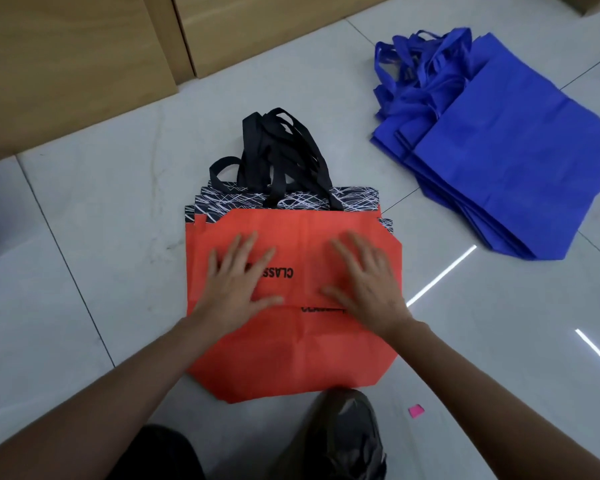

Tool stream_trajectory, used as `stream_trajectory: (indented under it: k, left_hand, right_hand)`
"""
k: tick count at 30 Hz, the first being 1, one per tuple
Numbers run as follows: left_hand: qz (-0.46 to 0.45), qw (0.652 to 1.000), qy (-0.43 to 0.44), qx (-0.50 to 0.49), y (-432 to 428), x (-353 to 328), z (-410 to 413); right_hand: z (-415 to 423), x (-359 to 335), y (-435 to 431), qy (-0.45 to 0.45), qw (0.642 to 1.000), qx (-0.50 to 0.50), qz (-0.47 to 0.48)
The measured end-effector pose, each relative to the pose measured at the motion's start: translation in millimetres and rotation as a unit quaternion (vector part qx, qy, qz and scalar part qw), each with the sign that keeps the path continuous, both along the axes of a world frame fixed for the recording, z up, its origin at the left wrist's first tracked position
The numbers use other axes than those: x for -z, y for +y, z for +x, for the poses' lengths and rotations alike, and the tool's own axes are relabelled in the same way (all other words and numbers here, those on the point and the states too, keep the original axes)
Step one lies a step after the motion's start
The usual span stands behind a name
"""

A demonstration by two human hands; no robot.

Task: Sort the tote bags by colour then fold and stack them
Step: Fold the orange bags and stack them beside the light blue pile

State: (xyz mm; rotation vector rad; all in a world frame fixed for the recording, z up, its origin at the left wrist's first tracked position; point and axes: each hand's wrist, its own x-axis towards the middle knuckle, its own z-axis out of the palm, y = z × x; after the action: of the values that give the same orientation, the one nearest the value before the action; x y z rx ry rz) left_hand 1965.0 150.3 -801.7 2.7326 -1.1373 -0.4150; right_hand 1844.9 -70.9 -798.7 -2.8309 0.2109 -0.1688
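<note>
Bag stack (291, 355): centre of floor (111, 216), left hand (236, 282) and right hand (364, 282) on top. Second stack (506, 157): behind, right. Boxes (66, 64): behind, left. Shoe (347, 431): in front.

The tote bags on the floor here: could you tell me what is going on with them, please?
A person is working on the tiled floor, sorting tote bags by colour. The left hand and right hand lie flat, fingers spread, pressing on the top orange tote bag of a pile whose black handles point away from the person. The blue tote bags already lie in their own stack off to the right, apart from the orange ones.
</note>
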Motion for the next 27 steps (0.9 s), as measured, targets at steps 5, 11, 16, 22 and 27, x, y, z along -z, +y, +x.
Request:
stream_trajectory:
  k: [5, 11, 16, 22, 27]
  left_hand:
    - [0.085, 0.995, 0.010, 0.059, -0.7, 8.1, -6.7]
    - [0.050, 0.992, -0.050, 0.106, 8.1, -3.1, -20.4]
    - [0.041, 0.987, -0.041, 0.149, 25.7, 4.7, -38.9]
    - [-0.040, 0.996, -0.041, 0.071, 12.0, 6.2, -18.6]
    - [0.024, 0.996, -0.082, 0.023, 3.4, 22.6, -16.6]
  right_hand:
    - [4.6, 19.0, 31.0, 0.086, 0.970, -0.188, -0.126]
    - [-5.3, 6.1, 23.7, -0.044, 0.984, -0.161, -0.056]
    - [-46.5, 9.4, 23.6, 0.012, 0.983, -0.184, -0.020]
    - [-21.4, 20.7, 20.9, 0.062, 0.993, -0.073, -0.074]
    - [-26.9, 30.4, 16.2, 0.127, 0.988, -0.003, -0.087]
